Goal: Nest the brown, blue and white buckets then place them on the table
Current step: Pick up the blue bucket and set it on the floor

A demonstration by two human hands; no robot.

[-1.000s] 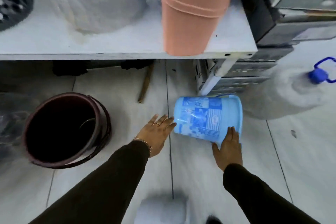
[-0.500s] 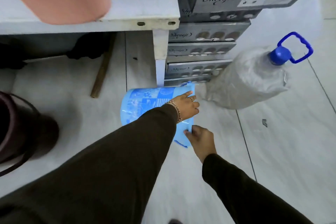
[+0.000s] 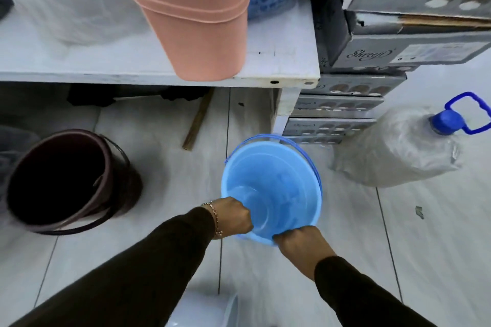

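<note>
Blue bucket [image 3: 276, 188] is sitting mouth-up on the tiled floor [image 3: 425, 233], below the counter's [image 3: 279, 66] right front corner. Both hands are gripping its near rim: left hand [image 3: 233, 216] and right hand [image 3: 300, 240], fingers closed on it. Step looks like carrying blue into the brown bucket [image 3: 63, 178], well apart to the left. White bucket [image 3: 204, 310] is peeking in at bottom edge. Boxes [image 3: 372, 56] and a wrapped jug [image 3: 398, 146] are crowding the right.
</note>
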